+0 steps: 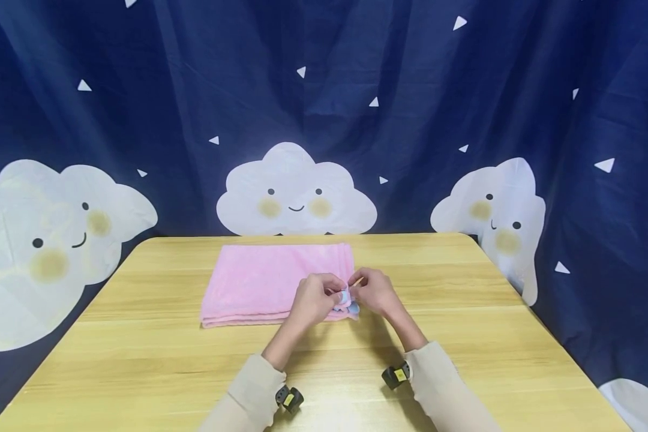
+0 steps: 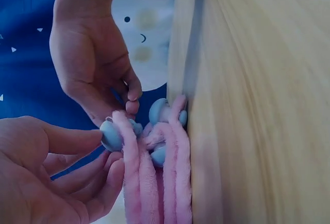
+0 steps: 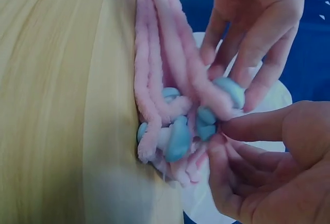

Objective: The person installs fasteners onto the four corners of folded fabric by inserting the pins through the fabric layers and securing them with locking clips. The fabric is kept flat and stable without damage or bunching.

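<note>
A folded pink plush blanket [image 1: 275,279] lies on the table, its layered corner fitted with blue mushroom-like quilt clips. My left hand [image 1: 313,297] pinches the round cap of the topmost clip [image 2: 111,136] between thumb and fingers. Opposite it, my right hand [image 1: 375,293] has thumb and forefinger tips together at that clip's smaller lobed part [image 3: 205,123], under the blanket's edge. More clips sit on the layers below, one with a round cap [image 3: 178,139] near the tabletop. The exact spot between the right fingertips is hidden.
The wooden table [image 1: 156,366] extends around the blanket on every side. Behind it hangs a dark blue curtain [image 1: 324,114] printed with white clouds and triangles. Black wrist cameras [image 1: 289,398] are strapped at both sleeves.
</note>
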A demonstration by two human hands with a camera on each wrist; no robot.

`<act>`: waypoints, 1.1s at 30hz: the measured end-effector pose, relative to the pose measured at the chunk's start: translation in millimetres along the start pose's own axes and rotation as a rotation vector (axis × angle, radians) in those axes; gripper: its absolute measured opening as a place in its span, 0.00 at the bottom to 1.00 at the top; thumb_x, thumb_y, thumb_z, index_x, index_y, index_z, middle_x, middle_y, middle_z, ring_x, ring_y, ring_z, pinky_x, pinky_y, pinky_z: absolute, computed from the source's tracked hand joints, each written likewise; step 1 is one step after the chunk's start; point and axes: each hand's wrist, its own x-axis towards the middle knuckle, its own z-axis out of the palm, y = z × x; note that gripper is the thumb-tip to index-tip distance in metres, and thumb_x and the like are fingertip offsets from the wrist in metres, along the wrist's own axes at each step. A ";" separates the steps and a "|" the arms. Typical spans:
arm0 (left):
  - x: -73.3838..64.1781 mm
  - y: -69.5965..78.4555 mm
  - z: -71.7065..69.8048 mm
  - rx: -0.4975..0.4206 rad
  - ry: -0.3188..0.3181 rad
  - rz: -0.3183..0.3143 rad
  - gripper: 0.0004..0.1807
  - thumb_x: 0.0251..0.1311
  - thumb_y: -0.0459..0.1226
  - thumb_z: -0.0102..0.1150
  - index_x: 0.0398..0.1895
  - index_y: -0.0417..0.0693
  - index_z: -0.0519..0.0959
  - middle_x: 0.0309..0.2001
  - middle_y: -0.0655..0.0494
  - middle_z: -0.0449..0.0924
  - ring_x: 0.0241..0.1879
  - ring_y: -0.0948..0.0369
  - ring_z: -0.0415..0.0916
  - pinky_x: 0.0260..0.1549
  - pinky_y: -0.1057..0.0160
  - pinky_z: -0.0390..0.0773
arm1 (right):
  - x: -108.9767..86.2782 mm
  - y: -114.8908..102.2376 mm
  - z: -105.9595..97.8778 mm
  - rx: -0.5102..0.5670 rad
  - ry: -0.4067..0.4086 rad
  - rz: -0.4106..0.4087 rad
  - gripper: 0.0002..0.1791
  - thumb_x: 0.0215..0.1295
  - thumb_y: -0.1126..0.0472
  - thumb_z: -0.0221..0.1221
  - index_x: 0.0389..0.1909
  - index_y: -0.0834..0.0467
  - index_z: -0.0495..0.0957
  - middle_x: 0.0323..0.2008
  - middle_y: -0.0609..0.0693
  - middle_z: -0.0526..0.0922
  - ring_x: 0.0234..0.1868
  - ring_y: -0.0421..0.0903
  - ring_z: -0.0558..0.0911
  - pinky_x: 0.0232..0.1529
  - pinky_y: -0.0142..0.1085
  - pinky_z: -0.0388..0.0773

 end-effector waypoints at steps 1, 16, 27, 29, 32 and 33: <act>-0.2 0.2 0.4 -0.001 -0.005 -0.002 0.06 0.55 0.27 0.69 0.35 0.45 0.88 0.34 0.53 0.90 0.32 0.61 0.85 0.34 0.63 0.82 | -0.7 -1.0 -0.3 0.008 -0.008 -0.004 0.05 0.63 0.67 0.62 0.38 0.62 0.83 0.26 0.54 0.84 0.25 0.45 0.79 0.24 0.32 0.73; -0.7 -13.5 7.4 0.094 -0.013 -0.069 0.12 0.53 0.35 0.75 0.38 0.42 0.85 0.31 0.53 0.86 0.30 0.60 0.80 0.32 0.61 0.79 | -0.2 2.4 3.0 -0.014 -0.056 0.023 0.06 0.63 0.62 0.66 0.37 0.60 0.82 0.30 0.54 0.85 0.28 0.45 0.80 0.27 0.33 0.75; 1.0 -13.2 5.3 0.084 -0.064 -0.059 0.15 0.51 0.33 0.76 0.42 0.40 0.85 0.31 0.52 0.86 0.31 0.60 0.81 0.34 0.61 0.80 | 0.1 4.0 4.3 -0.032 -0.048 0.027 0.07 0.61 0.62 0.66 0.36 0.60 0.79 0.27 0.52 0.84 0.26 0.44 0.79 0.25 0.33 0.73; 1.2 -12.4 3.1 0.073 -0.079 -0.057 0.15 0.52 0.33 0.75 0.44 0.40 0.86 0.32 0.51 0.87 0.32 0.59 0.82 0.35 0.61 0.80 | -0.6 2.9 3.4 -0.029 -0.048 0.038 0.07 0.62 0.62 0.66 0.37 0.60 0.80 0.29 0.53 0.84 0.27 0.44 0.79 0.25 0.33 0.73; 1.4 -10.7 -2.2 0.055 -0.114 -0.054 0.17 0.54 0.32 0.73 0.47 0.40 0.85 0.34 0.49 0.87 0.34 0.58 0.83 0.35 0.61 0.81 | -1.4 0.7 1.2 -0.012 -0.040 0.053 0.07 0.64 0.62 0.64 0.39 0.60 0.80 0.30 0.54 0.84 0.28 0.45 0.79 0.26 0.34 0.74; 1.7 -10.1 -4.2 0.046 -0.123 -0.051 0.17 0.54 0.32 0.72 0.48 0.40 0.85 0.34 0.49 0.87 0.34 0.58 0.83 0.34 0.61 0.81 | -1.3 0.1 0.4 -0.010 -0.032 0.053 0.07 0.65 0.62 0.64 0.40 0.61 0.80 0.31 0.54 0.84 0.28 0.45 0.79 0.26 0.34 0.74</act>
